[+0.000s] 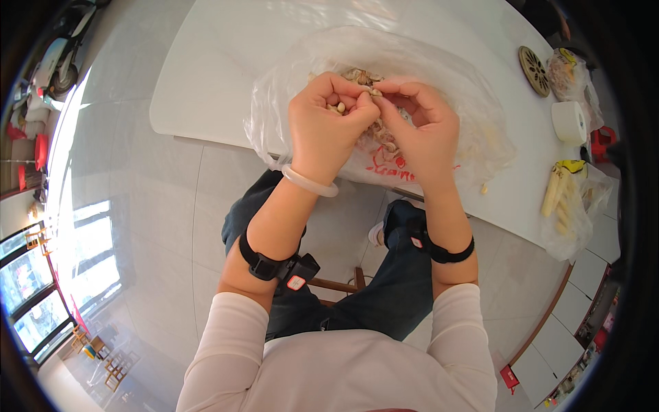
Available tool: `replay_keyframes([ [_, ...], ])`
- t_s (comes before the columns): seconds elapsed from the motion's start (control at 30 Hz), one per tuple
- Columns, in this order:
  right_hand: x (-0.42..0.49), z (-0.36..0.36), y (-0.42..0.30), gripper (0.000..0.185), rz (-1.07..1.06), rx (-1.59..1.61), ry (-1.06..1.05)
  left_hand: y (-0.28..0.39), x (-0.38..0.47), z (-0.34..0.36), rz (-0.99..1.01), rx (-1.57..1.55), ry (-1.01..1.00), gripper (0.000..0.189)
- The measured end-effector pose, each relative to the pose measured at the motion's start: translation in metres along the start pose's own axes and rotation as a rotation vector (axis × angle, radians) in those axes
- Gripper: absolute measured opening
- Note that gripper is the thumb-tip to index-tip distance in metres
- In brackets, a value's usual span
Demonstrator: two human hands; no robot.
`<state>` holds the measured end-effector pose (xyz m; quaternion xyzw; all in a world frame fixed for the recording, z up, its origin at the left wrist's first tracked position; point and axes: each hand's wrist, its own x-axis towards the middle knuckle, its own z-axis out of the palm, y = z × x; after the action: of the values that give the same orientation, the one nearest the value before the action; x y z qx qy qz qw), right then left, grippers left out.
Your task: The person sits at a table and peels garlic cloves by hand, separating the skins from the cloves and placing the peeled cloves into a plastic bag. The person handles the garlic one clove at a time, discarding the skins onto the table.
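My left hand point(329, 116) and my right hand point(425, 116) meet above a clear plastic bag point(473, 118) spread on the white table. Between their fingertips is a small garlic clove point(376, 93), pinched from both sides. Another pale peeled clove point(341, 107) rests in the curled fingers of the left hand. Dry garlic skins and pieces point(383, 135) lie on the bag under and between the hands, partly hidden by them. Red writing marks the bag's near side.
A small pale clove point(484, 189) lies on the white table point(206, 67) near its edge. Along the right side are a round slotted trivet point(534, 71), a white paper roll point(568, 122), a filled plastic bag point(567, 77) and a bag with long pale yellow items point(558, 206).
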<state>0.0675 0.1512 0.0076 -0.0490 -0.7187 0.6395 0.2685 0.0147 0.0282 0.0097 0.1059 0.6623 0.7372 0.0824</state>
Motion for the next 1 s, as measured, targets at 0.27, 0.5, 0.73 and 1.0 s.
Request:
replay_keyframes([
  [0.27, 0.002, -0.006, -0.002, 0.018, 0.345, 0.354, -0.055, 0.001, -0.001, 0.001, 0.011, -0.007, 0.011, 0.006],
  [0.5, 0.0, -0.003, 0.005, 0.018, 0.38, 0.381, 0.015, -0.001, -0.002, 0.003, 0.007, -0.022, 0.023, 0.007],
  [0.73, 0.004, -0.009, 0.009, 0.019, 0.398, 0.393, 0.058, -0.002, -0.001, 0.002, -0.004, 0.002, 0.028, 0.004],
  [1.0, 0.005, -0.01, 0.008, 0.021, 0.379, 0.478, 0.05, -0.001, 0.0, 0.0, -0.003, -0.008, 0.032, 0.01],
])
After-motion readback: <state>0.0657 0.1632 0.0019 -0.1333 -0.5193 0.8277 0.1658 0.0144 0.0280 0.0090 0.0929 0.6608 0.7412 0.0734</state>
